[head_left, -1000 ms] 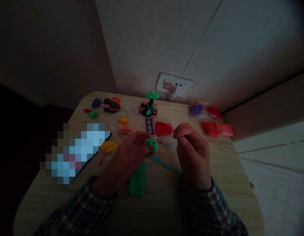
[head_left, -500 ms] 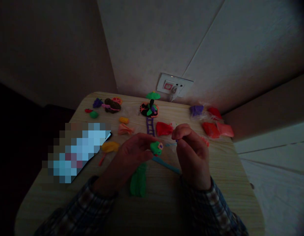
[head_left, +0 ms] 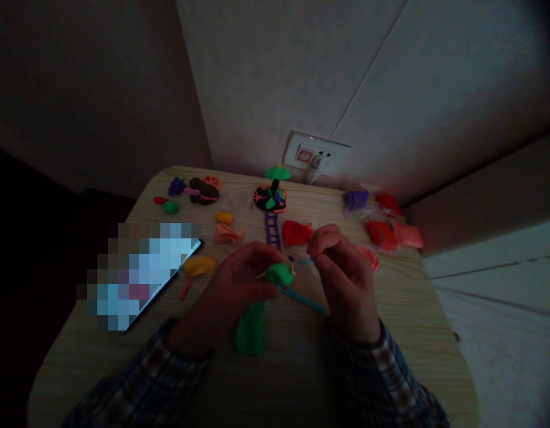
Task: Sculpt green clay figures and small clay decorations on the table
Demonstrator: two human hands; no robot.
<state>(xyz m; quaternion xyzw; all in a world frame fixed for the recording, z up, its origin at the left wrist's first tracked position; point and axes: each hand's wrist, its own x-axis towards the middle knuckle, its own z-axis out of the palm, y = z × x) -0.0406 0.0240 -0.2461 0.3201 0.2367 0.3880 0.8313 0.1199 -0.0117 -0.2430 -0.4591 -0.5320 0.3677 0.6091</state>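
Note:
My left hand [head_left: 237, 285] pinches a small green clay figure [head_left: 278, 273] with pink and purple bits on it, just above the wooden table [head_left: 391, 333]. My right hand [head_left: 341, 279] is closed in a pinch right beside the figure, its fingertips together on something too small to make out. A flat green clay strip [head_left: 251, 330] lies under my left hand. A blue plastic tool [head_left: 302, 299] lies on the table between my hands.
A phone with a lit screen [head_left: 141, 273] lies at the left. Clay pieces are scattered about: a purple ladder [head_left: 272, 230], a red lump [head_left: 296, 233], a black figure under a green umbrella [head_left: 271, 193], red and purple packets [head_left: 382, 220] at the right. A wall socket [head_left: 315, 156] is behind.
My left hand has turned the green figure and lowered it a little toward the table. My right hand's pinch has shifted slightly left, closer to the figure.

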